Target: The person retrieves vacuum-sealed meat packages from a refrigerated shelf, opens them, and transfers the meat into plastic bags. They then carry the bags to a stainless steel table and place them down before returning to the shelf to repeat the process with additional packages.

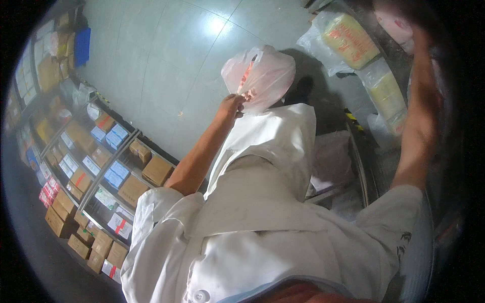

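My left hand (233, 105) grips the gathered edge of a thin translucent plastic bag (271, 77), which hangs over the floor and holds pinkish contents, partly seen through its opening. My right arm is stretched up along the right side to the shelving. There my right hand (413, 19) is dim and blurred, close to a whitish plastic bag with a red mark (394, 24); its fingers cannot be made out. To the left of that arm lies a yellowish plastic-wrapped package with red writing (350, 39), and below it another yellowish wrapped package (386, 96).
Metal shelving (110, 163) with cardboard boxes (157, 170) and blue-and-white packs (116, 136) stands at the left. A blue panel (82, 46) is further up. Grey floor (163, 64) lies ahead. At the right, a lower shelf holds a pinkish wrapped package (333, 159) near yellow-black tape (355, 121).
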{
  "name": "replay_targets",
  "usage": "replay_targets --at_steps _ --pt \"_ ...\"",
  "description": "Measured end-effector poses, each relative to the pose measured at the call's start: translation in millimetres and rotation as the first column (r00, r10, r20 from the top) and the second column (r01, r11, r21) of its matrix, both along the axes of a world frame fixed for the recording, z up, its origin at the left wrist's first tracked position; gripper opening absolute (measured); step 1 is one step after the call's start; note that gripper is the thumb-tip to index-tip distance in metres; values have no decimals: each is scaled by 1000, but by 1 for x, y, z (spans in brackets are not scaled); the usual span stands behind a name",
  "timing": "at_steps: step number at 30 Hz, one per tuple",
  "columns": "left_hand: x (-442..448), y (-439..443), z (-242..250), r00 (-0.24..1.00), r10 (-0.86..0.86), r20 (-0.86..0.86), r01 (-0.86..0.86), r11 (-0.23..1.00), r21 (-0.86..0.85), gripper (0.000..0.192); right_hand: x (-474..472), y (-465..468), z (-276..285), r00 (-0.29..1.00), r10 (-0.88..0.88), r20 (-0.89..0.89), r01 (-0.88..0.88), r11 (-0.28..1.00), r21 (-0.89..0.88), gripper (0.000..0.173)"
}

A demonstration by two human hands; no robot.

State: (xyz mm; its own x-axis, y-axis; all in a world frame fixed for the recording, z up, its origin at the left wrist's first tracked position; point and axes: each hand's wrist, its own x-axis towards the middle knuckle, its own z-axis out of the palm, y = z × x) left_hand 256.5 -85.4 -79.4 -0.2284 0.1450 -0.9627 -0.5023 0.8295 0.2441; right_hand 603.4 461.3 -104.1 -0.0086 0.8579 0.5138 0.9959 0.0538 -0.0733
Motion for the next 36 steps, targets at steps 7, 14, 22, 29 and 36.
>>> replay_targets --at_steps 7,14,22,29,36 --pt "-10 -14 -15 998 -59 -28 60 998 13 11 27 -98 52 986 168 6 -166 965 204 46" --pt "-22 -15 -7 990 57 128 -72 990 120 10 71 -309 34 662 -225 -715 32 962 -272 36" --pt "-18 -11 5 992 118 47 -122 989 80 9 162 -268 62 -142 -463 -875 16 883 -470 57" --pt "-26 -26 -1 986 161 36 -162 986 35 9 174 -219 111 -540 -131 -831 -24 990 -141 31" --pt "-36 -45 -14 984 174 27 -175 984 30 8 206 -266 134 -278 -245 -929 68 959 -274 29"
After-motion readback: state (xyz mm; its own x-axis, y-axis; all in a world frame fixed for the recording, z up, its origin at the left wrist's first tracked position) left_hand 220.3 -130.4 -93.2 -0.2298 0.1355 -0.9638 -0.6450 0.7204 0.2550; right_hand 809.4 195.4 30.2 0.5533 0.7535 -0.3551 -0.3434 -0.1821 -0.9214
